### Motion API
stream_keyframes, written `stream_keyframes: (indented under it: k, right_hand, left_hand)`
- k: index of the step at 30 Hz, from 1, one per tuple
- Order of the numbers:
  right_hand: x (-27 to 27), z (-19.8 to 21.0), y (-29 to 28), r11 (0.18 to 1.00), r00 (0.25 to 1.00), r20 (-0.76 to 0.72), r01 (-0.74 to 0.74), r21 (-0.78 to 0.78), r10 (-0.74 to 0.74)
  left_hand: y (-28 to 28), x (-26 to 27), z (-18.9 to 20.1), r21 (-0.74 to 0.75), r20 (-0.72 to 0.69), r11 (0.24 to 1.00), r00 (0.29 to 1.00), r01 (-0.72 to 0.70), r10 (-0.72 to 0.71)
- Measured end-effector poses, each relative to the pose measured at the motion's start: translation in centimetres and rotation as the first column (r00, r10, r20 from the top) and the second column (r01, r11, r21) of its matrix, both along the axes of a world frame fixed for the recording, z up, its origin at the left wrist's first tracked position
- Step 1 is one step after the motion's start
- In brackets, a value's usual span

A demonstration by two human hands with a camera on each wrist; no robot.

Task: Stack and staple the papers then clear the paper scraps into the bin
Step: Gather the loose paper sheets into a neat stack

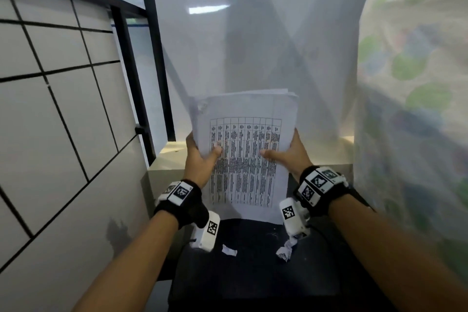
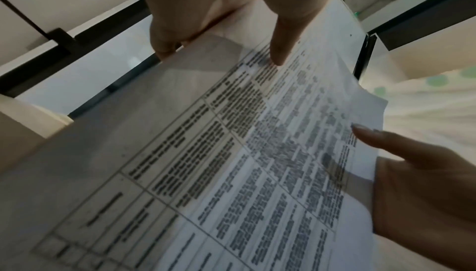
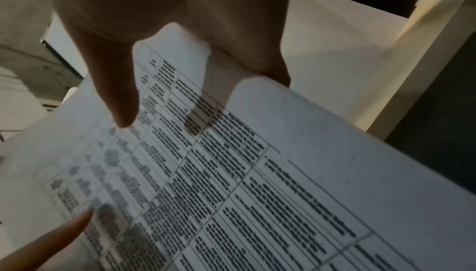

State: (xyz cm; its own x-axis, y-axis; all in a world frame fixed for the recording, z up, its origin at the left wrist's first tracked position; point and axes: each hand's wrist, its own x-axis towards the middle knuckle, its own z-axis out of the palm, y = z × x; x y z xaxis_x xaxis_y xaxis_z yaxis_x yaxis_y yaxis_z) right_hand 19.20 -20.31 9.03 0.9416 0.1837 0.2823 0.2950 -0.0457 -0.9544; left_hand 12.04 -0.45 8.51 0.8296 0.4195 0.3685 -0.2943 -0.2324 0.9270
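We hold the stack of papers (image 1: pixel 244 149) upright with both hands, its bottom edge resting on the dark table (image 1: pixel 253 273) near the far edge. Our left hand (image 1: pixel 198 157) grips the stack's left side, thumb across the printed front and fingers behind. Our right hand (image 1: pixel 288 153) grips the right side the same way. Two crumpled paper scraps (image 1: pixel 285 252) lie on the table nearer us, one small, one larger toward the right.
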Motion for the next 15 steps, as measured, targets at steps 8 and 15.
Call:
stream_keyframes:
  k: [8, 15]
  right_hand:
    - [1.2, 1.3, 0.9, 0.998, 0.999, 0.022, 0.035, -0.046, -0.034]
    - [0.4, 2.4, 0.5, 0.996, 0.996, 0.047, 0.075, 0.053, -0.078]
  left_hand:
    - [0.2, 0.2, 0.9, 0.005, -0.006, 1.000, 1.000, 0.012, -0.012]
    - [0.1, 0.1, 1.0, 0.007, 0.105, 0.999, 0.994, -0.037, 0.036]
